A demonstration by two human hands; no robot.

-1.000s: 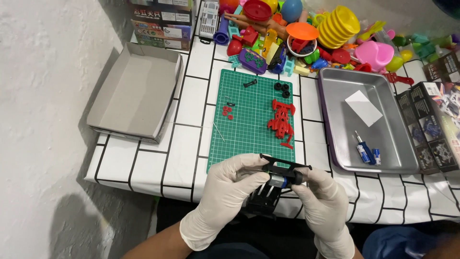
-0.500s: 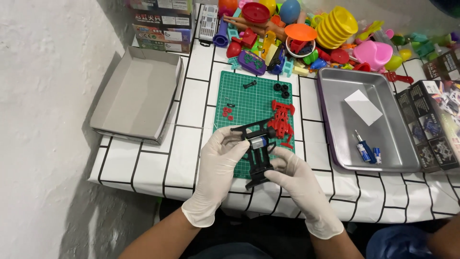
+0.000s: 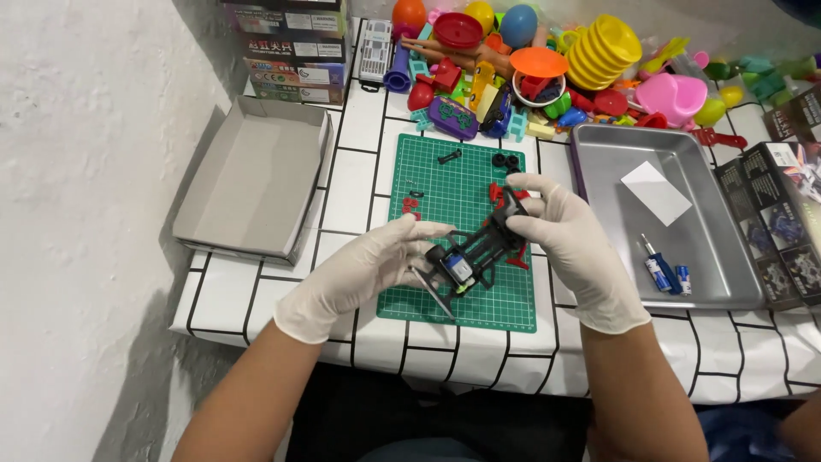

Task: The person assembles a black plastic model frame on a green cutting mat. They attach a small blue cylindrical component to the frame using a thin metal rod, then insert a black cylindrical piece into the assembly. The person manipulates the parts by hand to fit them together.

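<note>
Both my hands wear white gloves and hold a black toy car chassis (image 3: 479,248) over the green cutting mat (image 3: 453,184). My left hand (image 3: 368,265) grips its near end, where a blue and silver motor sits. My right hand (image 3: 564,231) grips its far end. The chassis is tilted, far end to the upper right. Red plastic parts (image 3: 412,205) lie on the mat to the left, and more red parts (image 3: 496,192) show beside my right hand. Small black wheels (image 3: 505,160) and a black piece (image 3: 449,156) rest near the mat's far edge.
A grey cardboard box lid (image 3: 252,175) lies at the left. A metal tray (image 3: 684,235) at the right holds a white paper, a screwdriver (image 3: 654,261) and batteries. Colourful plastic toys (image 3: 556,60) pile at the back. Printed boxes (image 3: 770,222) stand at the far right.
The chassis and both hands have moved up from the table's front edge onto the mat. The chassis has turned so that its far end points to the upper right.
</note>
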